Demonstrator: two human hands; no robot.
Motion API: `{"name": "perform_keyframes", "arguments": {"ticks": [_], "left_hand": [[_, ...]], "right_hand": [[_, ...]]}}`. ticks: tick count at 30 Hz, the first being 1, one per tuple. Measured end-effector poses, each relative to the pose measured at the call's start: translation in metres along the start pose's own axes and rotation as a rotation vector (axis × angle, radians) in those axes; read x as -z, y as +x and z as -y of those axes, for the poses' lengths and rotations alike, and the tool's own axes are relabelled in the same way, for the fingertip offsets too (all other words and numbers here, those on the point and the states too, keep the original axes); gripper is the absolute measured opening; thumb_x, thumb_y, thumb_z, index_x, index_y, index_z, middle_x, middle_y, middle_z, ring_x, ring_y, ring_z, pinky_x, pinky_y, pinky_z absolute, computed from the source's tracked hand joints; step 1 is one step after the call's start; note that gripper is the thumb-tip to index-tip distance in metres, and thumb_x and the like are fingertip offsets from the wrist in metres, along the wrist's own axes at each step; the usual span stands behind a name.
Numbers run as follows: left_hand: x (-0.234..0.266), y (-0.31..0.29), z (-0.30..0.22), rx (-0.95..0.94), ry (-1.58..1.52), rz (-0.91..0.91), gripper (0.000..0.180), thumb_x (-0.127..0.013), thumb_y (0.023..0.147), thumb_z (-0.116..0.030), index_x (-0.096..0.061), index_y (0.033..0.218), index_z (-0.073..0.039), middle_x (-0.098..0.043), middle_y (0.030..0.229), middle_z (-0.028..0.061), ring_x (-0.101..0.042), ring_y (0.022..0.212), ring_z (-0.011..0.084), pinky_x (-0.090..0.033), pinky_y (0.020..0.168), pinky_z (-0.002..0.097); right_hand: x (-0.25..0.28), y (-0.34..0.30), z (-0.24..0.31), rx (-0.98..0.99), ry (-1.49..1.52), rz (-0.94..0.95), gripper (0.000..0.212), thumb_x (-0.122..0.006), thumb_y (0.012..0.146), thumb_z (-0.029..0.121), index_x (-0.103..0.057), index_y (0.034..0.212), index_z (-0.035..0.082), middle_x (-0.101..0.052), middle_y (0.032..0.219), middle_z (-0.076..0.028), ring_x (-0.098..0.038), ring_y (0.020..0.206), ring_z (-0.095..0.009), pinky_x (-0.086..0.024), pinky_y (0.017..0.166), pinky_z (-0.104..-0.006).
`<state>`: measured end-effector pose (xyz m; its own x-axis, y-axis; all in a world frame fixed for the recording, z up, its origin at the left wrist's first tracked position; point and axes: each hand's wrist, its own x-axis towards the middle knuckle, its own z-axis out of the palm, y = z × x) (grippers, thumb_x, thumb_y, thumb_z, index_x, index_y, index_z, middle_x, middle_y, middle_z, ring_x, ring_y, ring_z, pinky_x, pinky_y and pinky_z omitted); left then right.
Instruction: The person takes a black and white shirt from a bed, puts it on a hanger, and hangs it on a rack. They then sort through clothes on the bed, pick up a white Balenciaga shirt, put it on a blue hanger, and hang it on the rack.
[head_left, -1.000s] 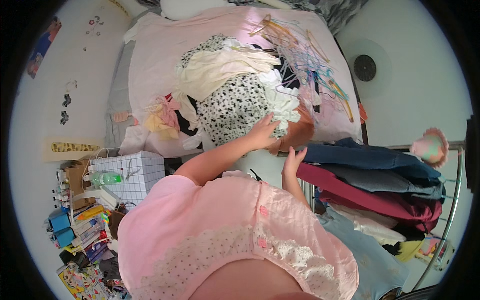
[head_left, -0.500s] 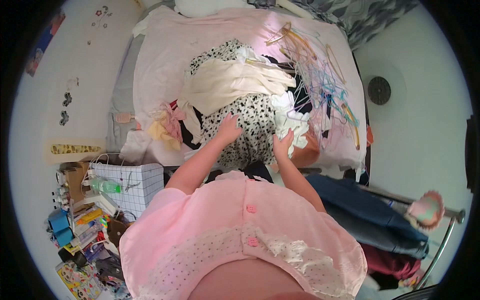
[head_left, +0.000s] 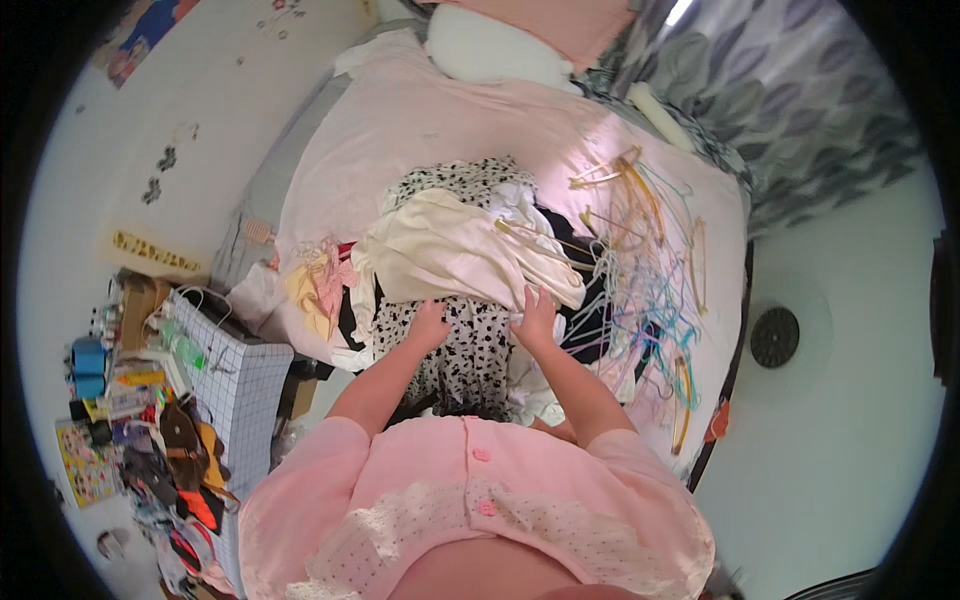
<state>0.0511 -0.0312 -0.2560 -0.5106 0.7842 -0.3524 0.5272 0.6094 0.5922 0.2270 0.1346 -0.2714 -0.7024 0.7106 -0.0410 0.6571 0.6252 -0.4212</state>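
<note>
A black-and-white spotted garment (head_left: 455,360) lies on the pink-sheeted bed right in front of me, its near end hanging toward my body. Across its middle is a cream garment (head_left: 450,245). My left hand (head_left: 430,328) is closed at the left side of the spotted cloth, by the cream garment's near edge. At the right side, my right hand (head_left: 535,318) pinches the spotted cloth, its fingertips touching the cream garment. A gold hanger (head_left: 540,244) lies over the cream garment. White cloth (head_left: 530,385) is bunched below my right hand.
Tangled hangers (head_left: 650,290) cover the bed's right side. Pink and yellow small clothes (head_left: 322,290) lie to the left. A white pillow (head_left: 495,45) is at the bed's head. A cluttered table with a checked cover (head_left: 245,390) stands at left; a round vent (head_left: 775,337) is on the right wall.
My view has turned and shifted. Both hands have moved up to the cream garment's near edge and closer together; the right has left the white ruffled cloth. More spotted cloth now hangs toward me.
</note>
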Motion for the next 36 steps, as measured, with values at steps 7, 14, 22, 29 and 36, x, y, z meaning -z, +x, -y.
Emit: {"name": "perform_keyframes", "arguments": {"ticks": [7, 14, 22, 29, 36], "left_hand": [[0.007, -0.019, 0.028, 0.050, -0.152, 0.009, 0.035, -0.056, 0.072, -0.013, -0.051, 0.104, -0.003, -0.051, 0.103, 0.0162, -0.049, 0.098, 0.0307, -0.039, 0.085, 0.0363], [0.015, -0.002, 0.024, 0.041, -0.201, 0.043, 0.041, -0.057, 0.071, -0.013, -0.047, 0.109, -0.003, -0.051, 0.105, 0.0169, -0.049, 0.097, 0.0319, -0.039, 0.084, 0.0361], [0.030, 0.016, -0.035, -0.231, 0.288, -0.067, 0.049, -0.066, 0.063, -0.020, -0.053, 0.110, -0.020, -0.039, 0.122, 0.0107, -0.037, 0.112, 0.0264, -0.022, 0.095, 0.0417], [0.015, 0.044, 0.011, -0.305, 0.475, -0.165, 0.018, -0.058, 0.070, -0.020, -0.063, 0.087, -0.022, -0.051, 0.109, 0.0036, -0.043, 0.105, 0.0215, -0.026, 0.091, 0.0499], [0.028, 0.059, 0.003, -0.166, -0.016, 0.036, 0.021, -0.041, 0.082, -0.016, -0.045, 0.101, -0.007, -0.056, 0.092, 0.0230, -0.053, 0.087, 0.0384, -0.042, 0.073, 0.0445]], "right_hand": [[-0.037, 0.065, -0.029, -0.103, -0.104, 0.304, 0.042, -0.065, 0.062, 0.017, -0.056, 0.103, 0.014, -0.059, 0.098, -0.009, -0.052, 0.098, -0.025, -0.029, 0.094, -0.0484], [-0.006, 0.054, 0.029, 0.091, 0.408, 0.148, 0.019, -0.048, 0.078, 0.010, -0.055, 0.094, 0.004, -0.059, 0.086, -0.018, -0.055, 0.082, -0.035, -0.043, 0.070, -0.0386], [0.083, -0.025, 0.100, 0.112, 0.620, 0.283, 0.023, -0.047, 0.084, 0.014, -0.052, 0.101, 0.000, -0.060, 0.087, -0.015, -0.056, 0.082, -0.028, -0.043, 0.073, -0.0327], [0.145, -0.098, 0.016, -0.522, 1.227, -0.283, 0.021, -0.041, 0.090, 0.020, -0.053, 0.100, 0.006, -0.057, 0.088, -0.001, -0.052, 0.079, -0.009, -0.042, 0.072, -0.0234], [0.102, -0.139, -0.058, -0.635, 1.164, -0.499, 0.030, -0.049, 0.084, 0.018, -0.045, 0.110, 0.003, -0.055, 0.095, -0.006, -0.052, 0.082, -0.014, -0.041, 0.070, -0.0235]]}}
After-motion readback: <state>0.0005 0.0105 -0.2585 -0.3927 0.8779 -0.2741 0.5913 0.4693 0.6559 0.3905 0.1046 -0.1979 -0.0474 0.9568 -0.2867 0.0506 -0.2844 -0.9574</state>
